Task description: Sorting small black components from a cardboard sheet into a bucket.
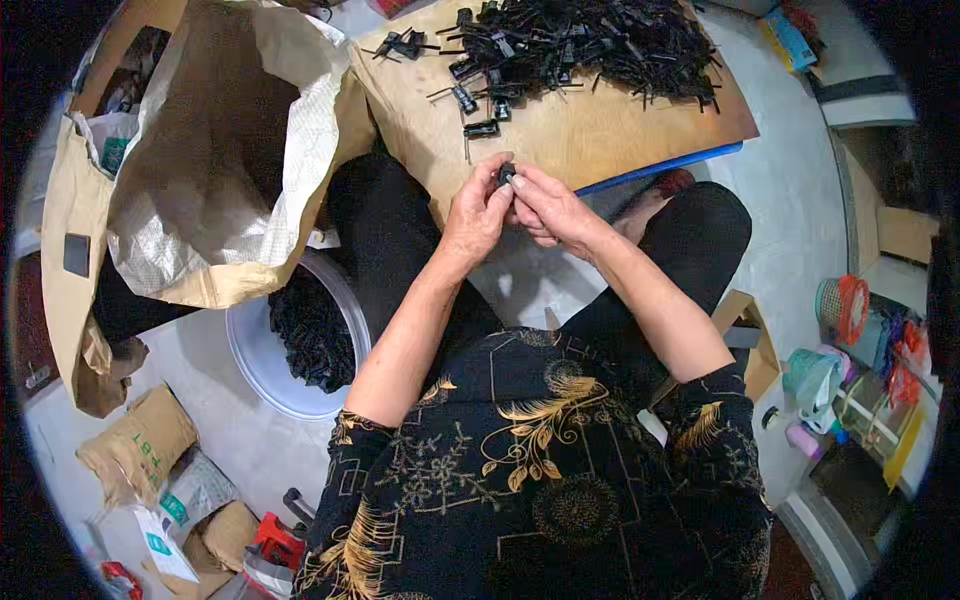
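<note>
Between my two hands, just off the table's near edge, is a small black plastic part (507, 174). My left hand (477, 208) pinches it from the left with thumb and fingers. The fingers of my right hand (556, 208) close on the same part from the right. Most of the part is hidden by the fingertips, so its exact kind does not show. Beyond my hands, a heap of black plastic parts with thin prongs (590, 45) covers the far side of the wooden board (430, 140). A few loose parts (482, 129) lie nearer to my hands.
A large open paper sack (225, 285) stands at the left. Below it, a white bucket (245, 355) holds many black pieces (312, 335). Packages (140, 440) lie on the floor at lower left. An open cardboard box (762, 350) and assorted bags (815, 385) are on the right.
</note>
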A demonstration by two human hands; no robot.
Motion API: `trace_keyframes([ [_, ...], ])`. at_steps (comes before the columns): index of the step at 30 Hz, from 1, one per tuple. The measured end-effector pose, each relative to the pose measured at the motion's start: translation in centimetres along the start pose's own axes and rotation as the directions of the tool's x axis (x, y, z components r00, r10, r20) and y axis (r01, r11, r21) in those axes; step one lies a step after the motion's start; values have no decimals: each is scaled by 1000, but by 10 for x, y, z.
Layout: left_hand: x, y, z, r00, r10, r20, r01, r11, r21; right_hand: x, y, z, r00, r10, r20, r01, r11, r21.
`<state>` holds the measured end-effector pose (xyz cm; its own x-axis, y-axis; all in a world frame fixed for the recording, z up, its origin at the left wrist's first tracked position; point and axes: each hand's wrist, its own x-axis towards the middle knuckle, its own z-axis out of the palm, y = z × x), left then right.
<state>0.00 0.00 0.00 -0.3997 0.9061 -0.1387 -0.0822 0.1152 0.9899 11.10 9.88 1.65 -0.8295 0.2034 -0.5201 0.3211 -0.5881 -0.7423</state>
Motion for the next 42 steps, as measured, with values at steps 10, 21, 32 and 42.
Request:
trace_keyframes([
  [10,5,1,4,989,71,-132,-57,993,103,9,-4,6,997,-9,-78,13,999,40],
  [21,10,-9,4,956,105,-273,-36,969,246,39,-12,-10,995,-94,22,96,959,-268],
  [32,7,-3,-10,845,-422,-328,174,797,-578,90,-30,-18,862,-497,102,55,-108,-993],
  [42,2,12,-14,947,-320,4,258,757,-601,12,-32,-25,793,-496,352,418,23,-908],
])
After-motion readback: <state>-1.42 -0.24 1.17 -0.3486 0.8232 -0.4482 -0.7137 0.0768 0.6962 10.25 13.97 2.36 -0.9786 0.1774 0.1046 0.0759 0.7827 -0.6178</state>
